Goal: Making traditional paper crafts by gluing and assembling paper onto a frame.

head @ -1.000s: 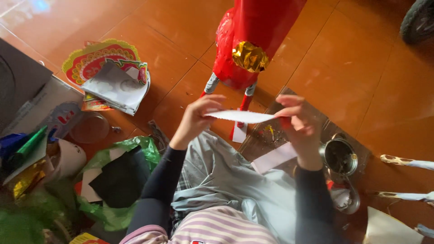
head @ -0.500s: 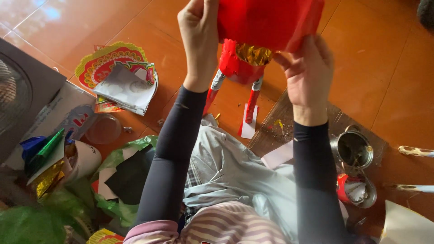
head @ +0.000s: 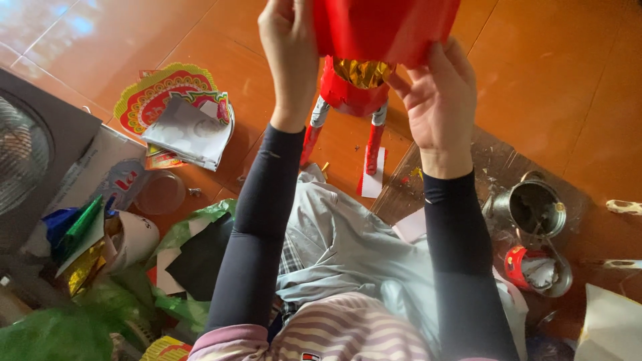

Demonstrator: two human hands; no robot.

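1. Orange-brown tiled floor [head: 548,73] is seen from above, littered with craft scraps; the person's grey-trousered lap is at bottom centre.
2. Red paper figure [head: 384,30] is held up at top centre, above the lap; a gold foil patch [head: 363,71] is seen at its underside, and two red-and-silver legs [head: 374,144] hang down from it.
3. Left hand [head: 289,50] is raised against the figure's left side, fingers curled onto the red paper; the fingertips are cut off by the frame edge, so the exact grip cannot be told.
4. Right hand [head: 435,100] is raised at the figure's right lower edge, thumb and fingers pressed on the red paper, pinching it.
5. Both forearms are covered by dark sleeves.
6. Stack of printed paper sheets [head: 190,127] lies on the floor at left, on a red-and-yellow scalloped cutout [head: 144,93].
7. Small metal pot [head: 535,207] stands at right, well apart from the hands; a red tin [head: 535,271] sits just below it.
8. Green plastic bag [head: 180,234] and black paper [head: 200,257] lie beside the left knee.
9. Fan grille [head: 20,160] is seen at far left.
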